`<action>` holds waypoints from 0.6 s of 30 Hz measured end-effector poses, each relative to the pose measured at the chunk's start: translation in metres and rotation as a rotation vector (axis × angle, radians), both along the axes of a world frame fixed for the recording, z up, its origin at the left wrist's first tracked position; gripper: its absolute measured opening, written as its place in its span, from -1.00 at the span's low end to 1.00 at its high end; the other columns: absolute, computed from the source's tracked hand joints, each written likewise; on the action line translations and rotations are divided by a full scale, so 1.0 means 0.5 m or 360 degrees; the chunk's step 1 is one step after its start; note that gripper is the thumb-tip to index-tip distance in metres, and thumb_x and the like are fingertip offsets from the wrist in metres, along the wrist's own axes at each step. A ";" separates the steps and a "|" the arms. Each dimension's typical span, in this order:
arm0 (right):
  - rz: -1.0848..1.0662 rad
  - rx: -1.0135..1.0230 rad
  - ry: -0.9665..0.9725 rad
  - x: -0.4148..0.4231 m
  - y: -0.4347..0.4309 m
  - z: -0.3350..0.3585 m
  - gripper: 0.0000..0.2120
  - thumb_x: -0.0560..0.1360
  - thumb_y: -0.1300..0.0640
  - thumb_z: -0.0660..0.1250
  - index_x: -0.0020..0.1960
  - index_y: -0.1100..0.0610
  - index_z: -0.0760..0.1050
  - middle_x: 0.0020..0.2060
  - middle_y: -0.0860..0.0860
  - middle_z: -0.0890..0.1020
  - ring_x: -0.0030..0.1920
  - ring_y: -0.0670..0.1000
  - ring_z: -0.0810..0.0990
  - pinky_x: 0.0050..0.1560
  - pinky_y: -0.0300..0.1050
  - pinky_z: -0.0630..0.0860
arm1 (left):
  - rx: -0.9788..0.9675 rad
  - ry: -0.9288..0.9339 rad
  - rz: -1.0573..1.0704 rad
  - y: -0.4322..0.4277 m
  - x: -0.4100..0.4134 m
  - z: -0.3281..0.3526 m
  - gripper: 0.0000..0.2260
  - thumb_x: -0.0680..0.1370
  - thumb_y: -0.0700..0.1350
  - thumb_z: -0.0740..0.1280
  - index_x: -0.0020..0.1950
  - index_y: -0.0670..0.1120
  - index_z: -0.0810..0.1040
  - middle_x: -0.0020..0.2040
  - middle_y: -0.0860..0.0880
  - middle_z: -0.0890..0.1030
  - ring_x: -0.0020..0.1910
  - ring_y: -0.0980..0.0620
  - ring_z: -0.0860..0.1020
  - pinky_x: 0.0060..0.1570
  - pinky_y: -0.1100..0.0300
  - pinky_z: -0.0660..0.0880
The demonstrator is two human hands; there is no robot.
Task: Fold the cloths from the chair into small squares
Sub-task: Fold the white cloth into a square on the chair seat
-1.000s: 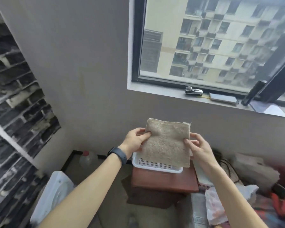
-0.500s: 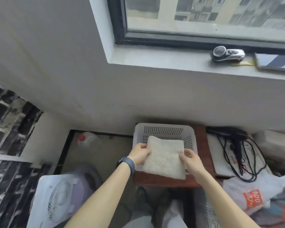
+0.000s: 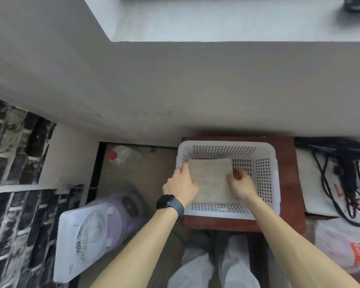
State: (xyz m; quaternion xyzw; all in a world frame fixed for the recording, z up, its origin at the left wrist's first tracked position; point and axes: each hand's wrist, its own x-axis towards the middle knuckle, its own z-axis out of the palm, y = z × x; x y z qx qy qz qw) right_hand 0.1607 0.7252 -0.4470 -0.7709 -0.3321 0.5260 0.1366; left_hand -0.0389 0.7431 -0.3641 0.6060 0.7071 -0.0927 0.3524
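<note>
The red-brown table (image 3: 287, 183) carries your white perforated basket (image 3: 264, 179). Inside it lies the folded beige cloth (image 3: 211, 179); your left hand (image 3: 182, 187) and right hand (image 3: 239, 181) each pinch a side edge.

Nothing is legible; the white plastic bag (image 3: 341, 248) at lower right carries an orange printed patch with white marks, too blurred to read; the white box fan (image 3: 81, 244) bears tiny unreadable marks.
</note>
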 end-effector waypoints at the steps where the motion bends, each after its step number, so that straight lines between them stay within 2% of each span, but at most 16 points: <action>1: -0.0008 0.0007 -0.0028 0.001 -0.003 -0.006 -0.57 0.62 0.00 0.25 0.45 0.09 0.37 0.30 0.09 0.55 0.22 0.13 0.55 0.14 0.01 0.50 | 0.0078 0.0082 -0.0102 -0.001 0.003 0.002 -0.57 0.57 -0.04 0.17 0.45 0.04 0.25 0.31 -0.08 0.46 0.17 -0.22 0.53 0.02 -0.01 0.46; 3: -0.0018 0.0006 -0.0057 0.004 -0.009 -0.013 -0.58 0.61 -0.01 0.27 0.41 0.12 0.40 0.29 0.09 0.56 0.23 0.14 0.55 0.11 -0.04 0.50 | 0.0222 0.0148 -0.0367 0.004 0.006 -0.011 -0.57 0.57 -0.10 0.19 0.44 0.01 0.29 0.34 -0.08 0.44 0.25 -0.17 0.46 0.08 -0.01 0.44; 5: -0.0073 -0.0011 -0.0002 0.011 -0.012 -0.016 -0.60 0.60 -0.01 0.29 0.38 0.12 0.42 0.27 0.08 0.57 0.21 0.12 0.56 0.14 0.01 0.54 | 0.0322 0.0221 -0.0705 0.007 0.009 -0.036 -0.53 0.54 -0.14 0.22 0.46 -0.02 0.29 0.40 -0.09 0.41 0.35 -0.13 0.37 0.23 -0.02 0.36; 7: -0.0089 0.0013 -0.0005 0.016 -0.013 -0.013 -0.59 0.58 -0.02 0.31 0.38 0.12 0.41 0.28 0.08 0.57 0.23 0.12 0.56 0.21 0.09 0.55 | 0.0304 0.0301 -0.0998 0.004 0.012 -0.062 -0.45 0.53 -0.11 0.25 0.52 -0.06 0.22 0.50 -0.13 0.29 0.46 -0.15 0.25 0.41 -0.07 0.19; 9: 0.0024 0.0183 -0.0236 0.021 -0.021 -0.005 -0.54 0.55 0.00 0.32 0.40 0.11 0.39 0.33 0.09 0.51 0.29 0.12 0.51 0.27 0.13 0.51 | 0.0217 0.0424 -0.1217 0.000 0.008 -0.091 -0.39 0.57 -0.04 0.22 0.58 -0.09 0.09 0.58 -0.18 0.10 0.55 -0.17 0.08 0.51 -0.16 -0.06; 10: 0.0182 0.0316 -0.0397 0.023 -0.030 -0.002 -0.50 0.52 0.02 0.32 0.42 0.11 0.37 0.37 0.09 0.46 0.34 0.13 0.45 0.32 0.12 0.46 | 0.0180 0.0498 -0.1288 0.001 0.003 -0.104 -0.36 0.59 0.00 0.20 0.60 -0.09 0.02 0.60 -0.18 0.02 0.57 -0.18 0.00 0.52 -0.17 -0.19; 12: 0.0773 0.0580 -0.0632 0.021 -0.053 -0.003 -0.36 0.45 0.03 0.29 0.51 0.09 0.28 0.51 0.09 0.30 0.49 0.14 0.27 0.45 0.13 0.31 | 0.0137 0.0641 -0.1360 0.007 -0.003 -0.126 -0.29 0.59 0.10 0.19 0.61 -0.06 -0.11 0.61 -0.17 -0.08 0.59 -0.17 -0.09 0.47 -0.15 -0.36; 14: 0.1328 0.0662 -0.0679 0.021 -0.064 -0.018 -0.25 0.45 0.03 0.22 0.61 0.01 0.07 0.62 0.04 0.02 0.60 0.09 -0.01 0.56 0.12 0.05 | 0.0109 0.0739 -0.1398 0.014 -0.001 -0.139 -0.22 0.58 0.19 0.20 0.61 -0.04 -0.19 0.61 -0.17 -0.15 0.59 -0.17 -0.13 0.43 -0.15 -0.42; 16: 0.1564 0.0578 -0.0689 0.027 -0.060 -0.045 -0.24 0.55 0.01 0.14 0.63 -0.04 -0.18 0.60 -0.02 -0.23 0.60 0.02 -0.25 0.57 0.11 -0.15 | 0.0095 0.0797 -0.1401 0.013 0.005 -0.151 -0.20 0.58 0.21 0.19 0.60 -0.03 -0.24 0.61 -0.17 -0.18 0.59 -0.17 -0.16 0.41 -0.17 -0.44; 18: 0.1636 0.0485 -0.0710 0.032 -0.052 -0.064 -0.27 0.61 -0.03 0.07 0.61 -0.06 -0.30 0.58 -0.04 -0.31 0.58 0.00 -0.32 0.57 0.13 -0.17 | 0.0073 0.0866 -0.1388 0.008 0.011 -0.164 -0.22 0.60 0.19 0.16 0.59 -0.03 -0.27 0.60 -0.15 -0.21 0.58 -0.16 -0.19 0.40 -0.20 -0.45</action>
